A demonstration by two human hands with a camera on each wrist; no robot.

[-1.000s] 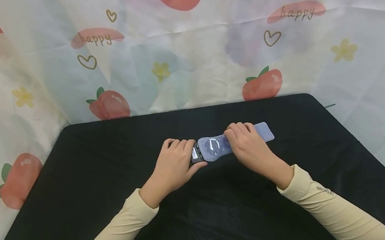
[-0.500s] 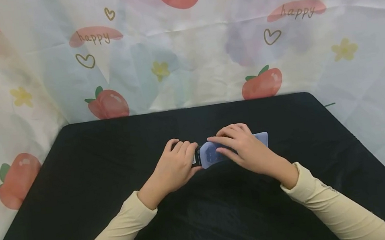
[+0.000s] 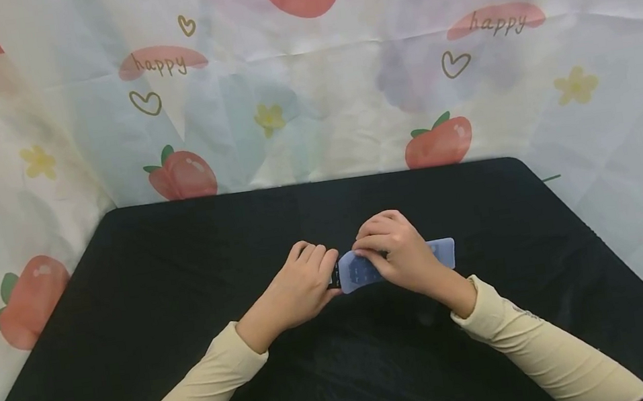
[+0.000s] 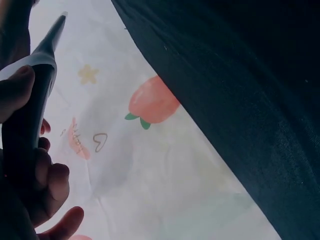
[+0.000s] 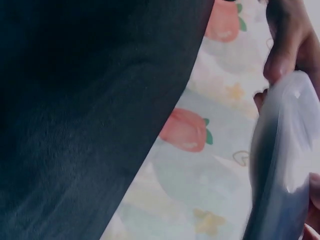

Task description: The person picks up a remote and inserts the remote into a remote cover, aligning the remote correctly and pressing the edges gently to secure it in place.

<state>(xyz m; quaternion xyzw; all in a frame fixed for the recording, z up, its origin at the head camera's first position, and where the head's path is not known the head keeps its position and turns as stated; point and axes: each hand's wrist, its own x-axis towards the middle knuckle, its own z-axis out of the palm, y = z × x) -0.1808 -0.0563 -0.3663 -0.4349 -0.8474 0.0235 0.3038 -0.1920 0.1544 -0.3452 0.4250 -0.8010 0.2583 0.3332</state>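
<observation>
My left hand grips a black remote control, fingers and thumb curled round its body. A translucent bluish sleeve, seemingly a soft remote cover, covers the remote's right end and extends right to a flat tip. My right hand pinches the sleeve's upper edge between thumb and finger, near the remote. In the left wrist view the dark remote tilts upward, with the pale sleeve at its top tapering to a point. The right wrist view has the sleeve close up, slightly blurred. How far the remote reaches inside is unclear.
Both hands are above a black-covered table. Behind and at the sides hangs a pale cloth printed with strawberries, hearts and flowers. The table's far edge runs just beyond the hands.
My right hand let go of the sleeve's middle, slid left and now pinches its upper edge near the remote. Both hands, with the remote and sleeve, have come slightly closer to my body.
</observation>
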